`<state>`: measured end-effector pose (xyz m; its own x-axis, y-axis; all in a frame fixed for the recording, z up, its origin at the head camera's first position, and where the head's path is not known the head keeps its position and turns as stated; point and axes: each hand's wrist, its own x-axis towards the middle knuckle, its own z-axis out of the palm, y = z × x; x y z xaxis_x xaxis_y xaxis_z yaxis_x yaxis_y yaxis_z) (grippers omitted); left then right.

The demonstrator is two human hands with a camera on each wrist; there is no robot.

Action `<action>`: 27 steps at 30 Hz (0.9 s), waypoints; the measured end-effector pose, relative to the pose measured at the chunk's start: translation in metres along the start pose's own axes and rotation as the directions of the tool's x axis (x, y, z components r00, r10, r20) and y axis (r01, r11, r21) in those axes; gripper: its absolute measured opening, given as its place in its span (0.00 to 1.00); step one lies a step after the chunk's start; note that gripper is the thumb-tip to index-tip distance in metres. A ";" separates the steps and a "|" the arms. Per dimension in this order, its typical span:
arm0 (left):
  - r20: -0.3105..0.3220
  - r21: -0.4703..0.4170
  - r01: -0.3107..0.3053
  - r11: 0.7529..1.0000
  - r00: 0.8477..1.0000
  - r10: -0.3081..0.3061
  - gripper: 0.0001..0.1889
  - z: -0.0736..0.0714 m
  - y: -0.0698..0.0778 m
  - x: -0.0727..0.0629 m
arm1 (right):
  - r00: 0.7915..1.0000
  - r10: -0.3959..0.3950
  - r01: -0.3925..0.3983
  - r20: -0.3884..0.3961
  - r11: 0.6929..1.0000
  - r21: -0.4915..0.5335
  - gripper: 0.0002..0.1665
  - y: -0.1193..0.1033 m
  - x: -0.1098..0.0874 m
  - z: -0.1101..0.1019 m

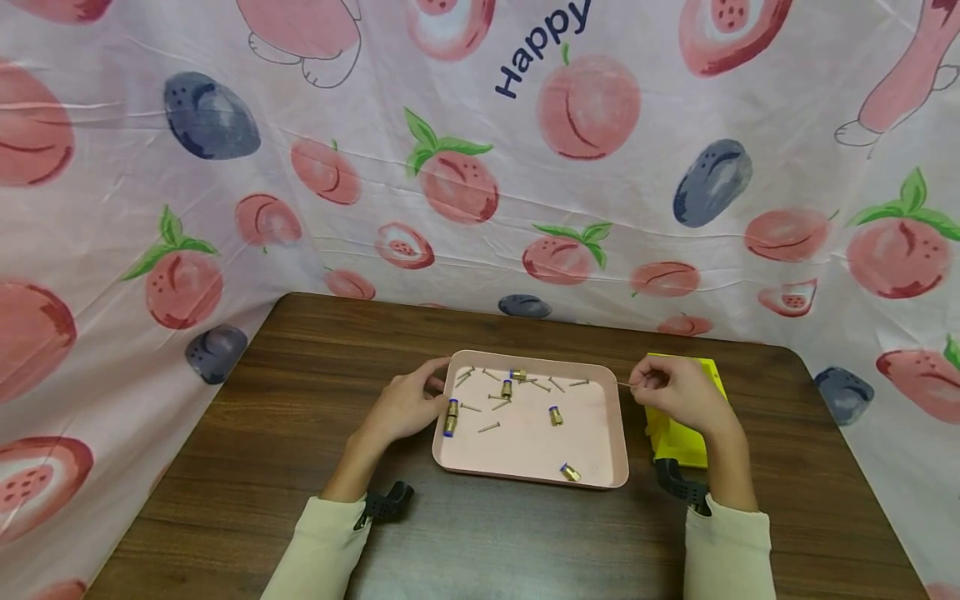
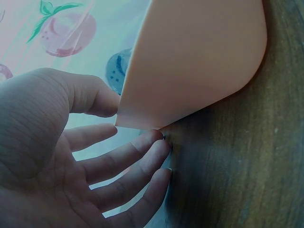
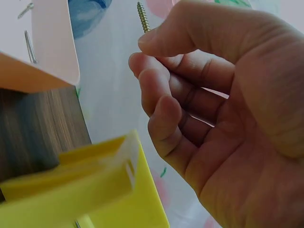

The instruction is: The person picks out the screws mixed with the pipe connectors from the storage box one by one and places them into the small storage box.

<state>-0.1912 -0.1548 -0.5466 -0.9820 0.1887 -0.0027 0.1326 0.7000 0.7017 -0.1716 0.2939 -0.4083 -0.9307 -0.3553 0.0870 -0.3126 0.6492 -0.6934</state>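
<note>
A pink tray holds several brass-coloured screws and several brass fittings with blue collars. My left hand is at the tray's left side; in the left wrist view the thumb and fingertips meet its rim and wall, fingers spread and fairly straight. Beyond the tray's right edge, my right hand pinches a single screw between thumb and index finger. Its threaded end points away from the fingers, while the other end is hidden in the grip.
Below and beside my right hand stands a yellow plastic bin, and something thin and metallic shows inside it in the right wrist view. The wooden table backs onto a fruit-printed curtain.
</note>
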 end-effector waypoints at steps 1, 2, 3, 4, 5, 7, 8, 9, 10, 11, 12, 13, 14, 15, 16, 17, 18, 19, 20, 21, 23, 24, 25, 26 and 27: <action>0.001 -0.001 0.001 1.000 1.000 -0.001 0.34 0.000 0.000 0.000 | 1.000 0.004 -0.004 -0.007 1.000 0.001 0.04 0.001 -0.001 -0.001; 0.001 -0.001 0.002 1.000 1.000 -0.002 0.34 0.000 0.000 0.000 | 1.000 0.004 -0.004 -0.012 1.000 0.002 0.04 0.002 -0.002 -0.003; 0.002 -0.002 0.002 1.000 1.000 -0.002 0.34 0.000 0.000 0.000 | 1.000 0.007 -0.007 -0.020 1.000 -0.001 0.04 0.003 -0.003 -0.004; 0.003 -0.002 0.004 1.000 1.000 -0.004 0.34 0.000 0.000 0.000 | 1.000 0.009 -0.009 -0.030 1.000 -0.003 0.04 0.004 -0.004 -0.005; 0.005 -0.002 0.006 1.000 1.000 -0.006 0.34 -0.001 0.000 0.000 | 0.999 0.012 -0.012 -0.039 1.000 -0.007 0.04 0.005 -0.005 -0.007; 0.006 -0.001 0.007 1.000 1.000 -0.007 0.34 -0.001 0.001 0.000 | 0.998 0.023 -0.024 -0.060 0.999 -0.025 0.03 0.008 -0.007 -0.009; 0.005 0.000 0.007 1.000 1.000 -0.007 0.34 -0.001 0.001 -0.001 | 0.997 0.028 -0.030 -0.068 0.999 -0.035 0.03 0.009 -0.008 -0.010; 0.006 -0.002 0.009 1.000 1.000 -0.009 0.34 -0.001 0.001 -0.001 | 0.996 0.036 -0.039 -0.077 0.998 -0.048 0.03 0.010 -0.009 -0.012; 0.007 -0.002 0.010 1.000 1.000 -0.010 0.34 -0.002 0.002 -0.001 | 0.996 0.044 -0.048 -0.083 0.997 -0.055 0.03 0.011 -0.010 -0.013; 0.007 -0.002 0.012 1.000 1.000 -0.012 0.34 -0.002 0.002 -0.001 | 0.995 0.051 -0.057 -0.089 0.996 -0.064 0.04 0.012 -0.011 -0.014; 0.008 -0.003 0.013 1.000 1.000 -0.013 0.34 -0.002 0.002 -0.001 | 0.994 0.059 -0.066 -0.095 0.995 -0.071 0.04 0.013 -0.012 -0.016; 0.010 -0.004 0.017 1.000 1.000 -0.017 0.34 -0.002 0.003 -0.001 | 0.993 0.067 -0.075 -0.101 0.994 -0.076 0.04 0.014 -0.013 -0.017; 0.009 -0.005 0.015 1.000 1.000 -0.015 0.34 -0.003 0.003 -0.002 | 0.991 0.076 -0.085 -0.107 0.993 -0.081 0.04 0.016 -0.014 -0.018; 0.009 -0.005 0.015 1.000 1.000 -0.015 0.34 -0.003 0.004 -0.002 | 0.990 0.083 -0.093 -0.113 0.992 -0.086 0.04 0.017 -0.015 -0.020; 0.007 -0.005 0.013 1.000 1.000 -0.012 0.34 -0.003 0.004 -0.002 | 0.989 0.090 -0.101 -0.120 0.991 -0.090 0.04 0.018 -0.015 -0.021; 0.005 -0.004 0.010 1.000 1.000 -0.010 0.34 -0.003 0.004 -0.003 | 0.987 0.096 -0.108 -0.125 0.990 -0.094 0.04 0.020 -0.016 -0.022; 0.004 -0.003 0.008 1.000 1.000 -0.008 0.34 -0.003 0.005 -0.003 | 0.986 0.103 -0.116 -0.130 0.988 -0.098 0.05 0.022 -0.017 -0.023; 0.003 -0.001 0.005 1.000 1.000 -0.005 0.34 -0.003 0.005 -0.003 | 0.985 0.109 -0.123 -0.133 0.987 -0.100 0.05 0.023 -0.018 -0.024; 0.002 0.000 0.003 1.000 1.000 -0.003 0.34 -0.003 0.005 -0.004 | 0.984 0.116 -0.131 -0.136 0.986 -0.102 0.06 0.025 -0.018 -0.025; 0.003 0.000 0.005 1.000 1.000 -0.005 0.34 -0.003 0.005 -0.004 | 0.983 0.121 -0.136 -0.139 0.985 -0.103 0.06 0.026 -0.019 -0.026; 0.004 0.000 0.006 1.000 1.000 -0.006 0.34 -0.003 0.005 -0.004 | 0.980 0.131 -0.147 -0.148 0.983 -0.106 0.07 0.029 -0.020 -0.027; 0.005 -0.001 0.007 1.000 1.000 -0.007 0.34 -0.003 0.005 -0.003 | 0.979 0.135 -0.152 -0.153 0.983 -0.106 0.07 0.030 -0.021 -0.028; 0.005 -0.002 0.009 1.000 1.000 -0.009 0.34 -0.003 0.005 -0.003 | 0.977 0.139 -0.157 -0.159 0.982 -0.108 0.07 0.031 -0.022 -0.028; 0.005 -0.004 0.010 1.000 1.000 -0.010 0.34 -0.003 0.005 -0.003 | 0.976 0.141 -0.160 -0.166 0.981 -0.113 0.07 0.032 -0.022 -0.029; 0.005 -0.006 0.011 1.000 1.000 -0.011 0.34 -0.003 0.005 -0.003 | 0.975 0.143 -0.165 -0.172 0.979 -0.118 0.08 0.033 -0.022 -0.029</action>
<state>-0.1877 -0.1541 -0.5411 -0.9828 0.1843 -0.0136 0.1211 0.6981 0.7057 -0.1666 0.3432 -0.4121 -0.9846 -0.1373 0.1084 -0.1750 0.7736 -0.6090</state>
